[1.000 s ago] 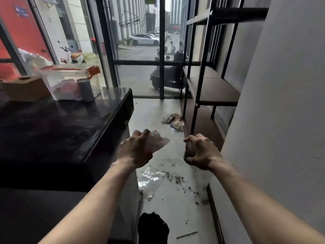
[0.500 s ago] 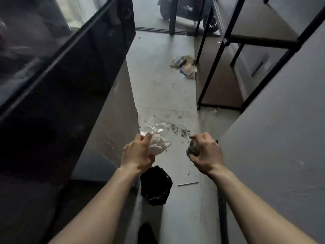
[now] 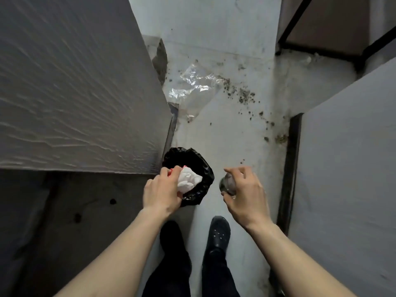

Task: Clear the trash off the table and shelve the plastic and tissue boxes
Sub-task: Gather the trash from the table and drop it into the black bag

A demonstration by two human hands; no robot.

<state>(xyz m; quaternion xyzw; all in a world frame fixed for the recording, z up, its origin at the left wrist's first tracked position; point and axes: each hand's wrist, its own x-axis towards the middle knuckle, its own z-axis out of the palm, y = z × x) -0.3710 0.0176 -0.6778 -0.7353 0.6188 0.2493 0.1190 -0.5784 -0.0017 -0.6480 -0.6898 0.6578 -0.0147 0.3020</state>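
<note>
**A:** Low in the middle of the frame, the left hand is clenched around a crumpled white wad, with a sliver of red showing at the fingertips. It sits right over the mouth of the black bin bag on the floor.

**B:** And the bag itself is tucked against the foot of the grey cabinet that fills the upper left of the frame.

**A:** Now to the right of centre: the right hand is curled around a small greyish ball of trash. What it's made of, I can't tell. It's held beside the bag, not over it.

**B:** Hands apart, then, the bag's rim between them. Above the bag, toward centre frame, a sheet of clear plastic wrap lies flat on the pale floor, one edge against the cabinet.

**A:** Dark crumbs are scattered to its right, trailing toward the grey wall panel on the right side.

**B:** At the bottom, two black shoes are planted on the floor just beneath the wrists. In the upper right corner, the dark frame of the shelf.
</note>
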